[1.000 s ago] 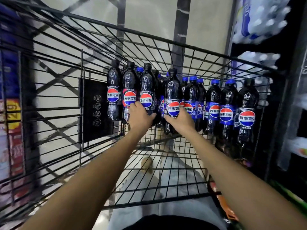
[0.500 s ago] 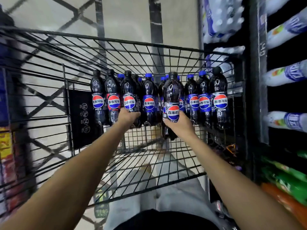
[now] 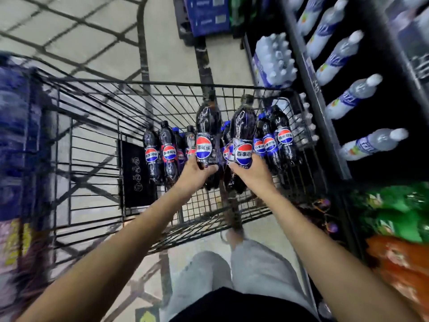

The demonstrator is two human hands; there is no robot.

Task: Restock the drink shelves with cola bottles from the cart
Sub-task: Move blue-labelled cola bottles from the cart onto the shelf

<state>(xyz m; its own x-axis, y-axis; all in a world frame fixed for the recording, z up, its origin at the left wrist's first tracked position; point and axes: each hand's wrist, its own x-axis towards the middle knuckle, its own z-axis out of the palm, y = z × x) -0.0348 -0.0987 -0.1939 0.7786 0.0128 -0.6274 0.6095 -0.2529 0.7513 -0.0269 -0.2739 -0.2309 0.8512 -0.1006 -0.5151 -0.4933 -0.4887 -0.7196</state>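
Gripping two bottles at centre frame: left cola bottle (image 3: 207, 122) held low on its body by the left hand (image 3: 197, 169), fingers curled round it under the label; right cola bottle (image 3: 243, 126) held the same way by the right hand (image 3: 250, 170), leaning slightly rightward. Both raised above the remaining cola bottles (image 3: 168, 149), standing along the far wall of the cart (image 3: 139, 82). Likely trouble from here: with so low a hold on tall bottles, could tip or slide out of the grip on the swing toward the shelves (image 3: 313, 89) at right of frame; could also clip the cart's rim or knock the water bottles (image 3: 352, 95) lying there, judging by the heavy blur of a fast turn. Against half a second ago: now lifted in both hands, where only the right one was up and the left was down among the row; carried higher, caps near the far rim; view swung rightward, showing more shelving and water packs (image 3: 274, 59) at upper right.
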